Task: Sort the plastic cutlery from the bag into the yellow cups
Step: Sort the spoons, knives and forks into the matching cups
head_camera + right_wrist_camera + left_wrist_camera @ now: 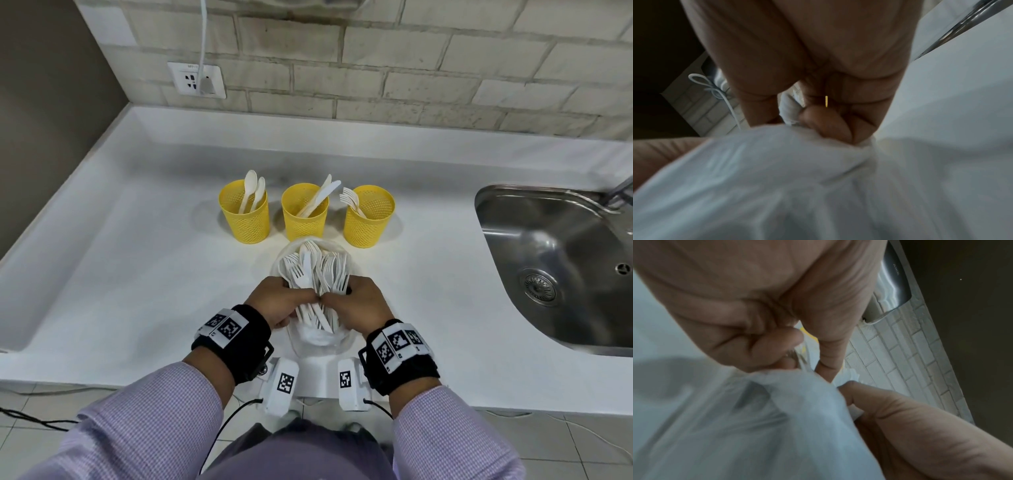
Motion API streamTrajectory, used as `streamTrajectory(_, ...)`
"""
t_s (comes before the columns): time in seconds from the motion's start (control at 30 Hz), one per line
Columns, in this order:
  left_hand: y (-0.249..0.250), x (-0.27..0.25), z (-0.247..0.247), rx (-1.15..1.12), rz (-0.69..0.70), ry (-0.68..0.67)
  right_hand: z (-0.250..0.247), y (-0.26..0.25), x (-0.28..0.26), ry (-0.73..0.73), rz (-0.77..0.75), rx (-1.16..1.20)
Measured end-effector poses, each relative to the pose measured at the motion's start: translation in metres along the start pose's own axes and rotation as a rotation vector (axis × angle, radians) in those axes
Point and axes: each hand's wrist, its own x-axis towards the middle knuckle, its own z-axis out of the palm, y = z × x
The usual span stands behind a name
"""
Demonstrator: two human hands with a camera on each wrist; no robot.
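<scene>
Mid-sort: our left hand (274, 301) and right hand (359, 301) both clench bag (318, 339) just before middle cup (305, 212). Next: free one hand, pick one piece.

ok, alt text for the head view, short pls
Both hands, left hand and right hand, grip a clear bag of white plastic cutlery on a white counter. Behind stand three yellow cups holding spoons, knives, forks.

No legible text; only coded wristband markers (228, 328).

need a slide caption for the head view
Both hands, left and right, grip a bag of cutlery in front of three yellow cups on a white counter.
</scene>
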Motion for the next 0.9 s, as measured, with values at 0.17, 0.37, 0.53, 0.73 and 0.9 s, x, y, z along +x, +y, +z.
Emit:
streamTrajectory(0.17, -0.003, 0.004, 0.001, -0.121, -0.147, -0.029, -0.011, 0.002, -0.005, -0.065, 0.015, 0.124)
streamTrajectory(0.37, -0.002, 0.0, 0.006, -0.103, -0.11, -0.099, -0.013, 0.0, -0.008, -0.1, -0.009, 0.172)
streamTrajectory(0.53, -0.008, 0.003, 0.009, -0.105, -0.056, -0.097, -0.016, 0.0, -0.008, -0.083, 0.037, 0.217)
streamTrajectory(0.73, -0.013, 0.0, 0.016, 0.258, 0.274, -0.003, -0.015, 0.006, -0.006, -0.061, 0.06, 0.288)
streamTrajectory(0.9, -0.022, -0.001, 0.017, 0.326, 0.424, -0.039, -0.014, 0.003, -0.011, -0.055, 0.094, 0.33)
